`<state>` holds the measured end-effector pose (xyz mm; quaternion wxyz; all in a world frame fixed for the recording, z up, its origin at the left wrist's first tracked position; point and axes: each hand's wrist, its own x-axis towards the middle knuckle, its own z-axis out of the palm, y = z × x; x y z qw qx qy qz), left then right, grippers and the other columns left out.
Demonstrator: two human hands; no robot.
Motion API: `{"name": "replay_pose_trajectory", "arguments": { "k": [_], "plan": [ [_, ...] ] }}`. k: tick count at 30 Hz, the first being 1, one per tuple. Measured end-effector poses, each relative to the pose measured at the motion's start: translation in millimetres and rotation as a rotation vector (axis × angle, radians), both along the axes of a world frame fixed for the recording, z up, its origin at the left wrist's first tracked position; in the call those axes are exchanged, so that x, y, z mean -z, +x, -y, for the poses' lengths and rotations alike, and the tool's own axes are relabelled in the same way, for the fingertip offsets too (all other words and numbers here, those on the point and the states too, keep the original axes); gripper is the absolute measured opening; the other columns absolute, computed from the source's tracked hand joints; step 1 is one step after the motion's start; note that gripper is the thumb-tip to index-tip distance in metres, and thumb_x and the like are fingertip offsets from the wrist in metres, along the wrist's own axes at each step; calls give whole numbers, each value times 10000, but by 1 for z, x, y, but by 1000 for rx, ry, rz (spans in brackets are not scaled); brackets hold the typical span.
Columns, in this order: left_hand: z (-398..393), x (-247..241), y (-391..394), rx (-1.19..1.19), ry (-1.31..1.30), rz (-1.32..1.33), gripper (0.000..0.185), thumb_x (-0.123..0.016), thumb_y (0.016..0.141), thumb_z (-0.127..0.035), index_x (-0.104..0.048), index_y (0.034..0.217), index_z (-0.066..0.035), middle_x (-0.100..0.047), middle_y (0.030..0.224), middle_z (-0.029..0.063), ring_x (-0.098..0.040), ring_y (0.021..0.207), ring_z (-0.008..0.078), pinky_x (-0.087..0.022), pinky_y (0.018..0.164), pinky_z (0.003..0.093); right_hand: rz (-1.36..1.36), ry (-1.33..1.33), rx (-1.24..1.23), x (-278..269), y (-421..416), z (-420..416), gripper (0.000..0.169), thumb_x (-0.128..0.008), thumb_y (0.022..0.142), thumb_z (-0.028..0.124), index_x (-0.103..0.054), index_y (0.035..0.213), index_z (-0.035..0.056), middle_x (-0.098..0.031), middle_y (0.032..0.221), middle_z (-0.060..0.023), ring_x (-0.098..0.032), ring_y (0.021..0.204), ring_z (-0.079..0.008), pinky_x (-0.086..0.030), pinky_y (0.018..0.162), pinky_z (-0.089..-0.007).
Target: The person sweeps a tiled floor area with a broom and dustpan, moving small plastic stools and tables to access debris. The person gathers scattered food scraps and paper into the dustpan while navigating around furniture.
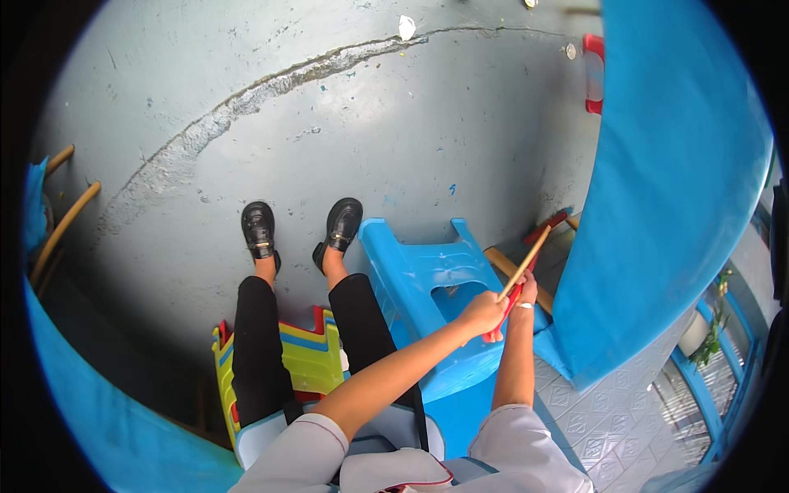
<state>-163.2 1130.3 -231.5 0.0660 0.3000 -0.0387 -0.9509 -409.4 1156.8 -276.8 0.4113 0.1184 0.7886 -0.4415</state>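
Observation:
My left hand (484, 317) grips the lower end of a slim wooden stick (524, 265), which slants up and to the right. Close beside it, my right hand (525, 289), with a pale band at the wrist, is closed around a narrow red object (510, 311) that lies along the stick. What the red object is cannot be told, as fingers cover much of it. Both hands are above the right side of a blue plastic stool (425, 265), which stands to the right of my legs.
A blue-covered table (666, 185) rises at the right; another blue cover (111, 400) hangs at lower left. Stacked coloured plastic stools (311, 357) are by my legs. Curved wooden legs (66, 228) stand at far left. The grey floor (345, 148) has a long crack and white scrap (407, 28).

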Motion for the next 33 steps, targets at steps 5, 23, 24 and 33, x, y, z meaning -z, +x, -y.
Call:
{"name": "replay_pose_trajectory", "arguments": {
  "k": [5, 23, 24, 33],
  "plan": [
    [-29, 65, 100, -77, -3, 175, 269, -413, 863, -156, -523, 1071, -25, -616, 702, 89, -482, 387, 102, -395, 359, 225, 105, -71, 46, 43, -72, 79, 213, -375, 878, 134, -328, 678, 79, -279, 517, -1, -318, 401, -93, -308, 341, -194],
    [-59, 69, 203, -76, -408, 832, 162, -434, 851, -140, -544, 847, -22, -551, 556, 96, -575, 564, 250, -435, 532, 343, -306, 22, -709, -44, 146, 125, 422, -440, 854, 104, -337, 1263, 117, -382, 504, 6, -368, 363, -67, -294, 300, -185],
    [-60, 72, 200, -129, -421, 845, 162, -428, 852, -138, -547, 850, -27, -550, 553, 84, -568, 549, 237, -431, 530, 335, -316, 9, -747, -24, 115, 151, 222, -435, 850, 104, -425, 1072, 98, -371, 485, 5, -370, 353, -86, -285, 291, -205],
    [-65, 78, 217, -179, -343, 878, 241, -404, 869, -179, -556, 834, 5, -552, 551, 79, -547, 539, 185, -428, 556, 300, -472, -36, -1064, 64, 149, 173, 621, -394, 797, 30, -110, 1348, 60, -400, 511, -23, -422, 357, -120, -386, 326, -278]
  ]
}}
